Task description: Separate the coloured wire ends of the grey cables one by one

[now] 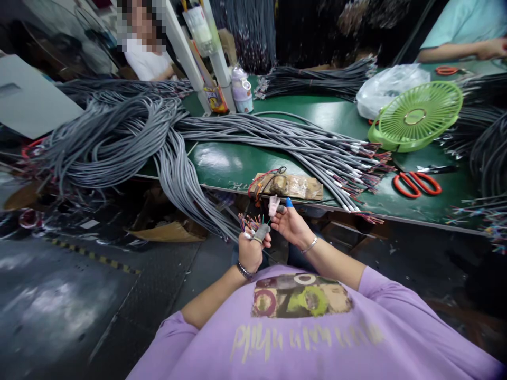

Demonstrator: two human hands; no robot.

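My left hand (251,253) is closed around the end of a grey cable, its thumb wrapped in a grey cover. A fan of thin coloured wires (250,221) sticks up out of that fist. Close beside it, my right hand (292,228) pinches what looks like one thin green wire between covered fingertips; a blue cap sits on one finger. Just beyond both hands, at the table edge, lies a wooden board (312,188) with a brownish lump and red and black leads on it.
Grey cables (253,129) with stripped ends spread over the green table (217,158); a big coil (114,137) hangs off its left edge. Red-handled scissors (415,183), a green fan (418,116), a plastic bag (390,87) and a bottle (241,89) stand around. Two people sit opposite.
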